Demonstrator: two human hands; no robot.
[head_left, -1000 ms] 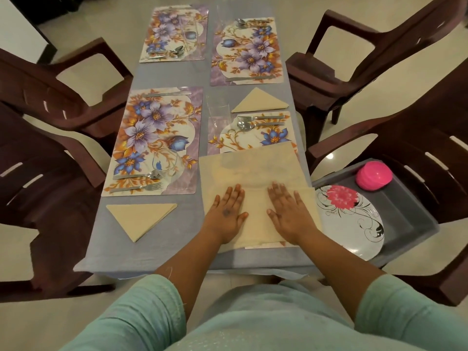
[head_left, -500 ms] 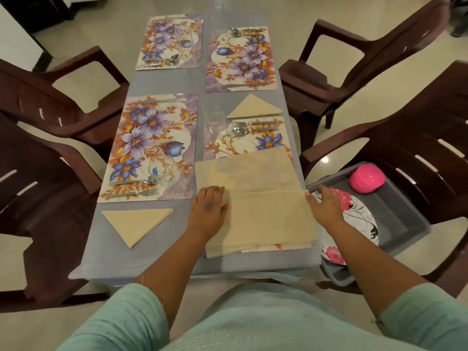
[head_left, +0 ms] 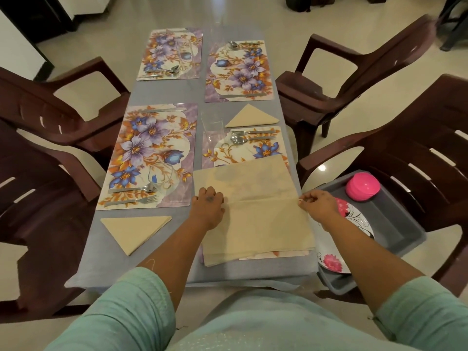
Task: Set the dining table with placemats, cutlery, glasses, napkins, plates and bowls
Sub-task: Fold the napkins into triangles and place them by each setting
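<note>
Table (head_left: 162,252) w/ 4 placemats down, e.g. near-left one (head_left: 149,155); cutlery on each, glasses by at least 2. Two napkins folded to triangles (head_left: 134,230), (head_left: 250,117). Plates (head_left: 354,219) & pink bowl (head_left: 363,186) wait in gray bin (head_left: 395,224) on the chair. Open napkin (head_left: 255,206) covers near-right mat: left hand (head_left: 207,207) presses it, fingers curled; right hand (head_left: 317,203) pinches its right edge. Approx. half done, I'd judge.
</note>
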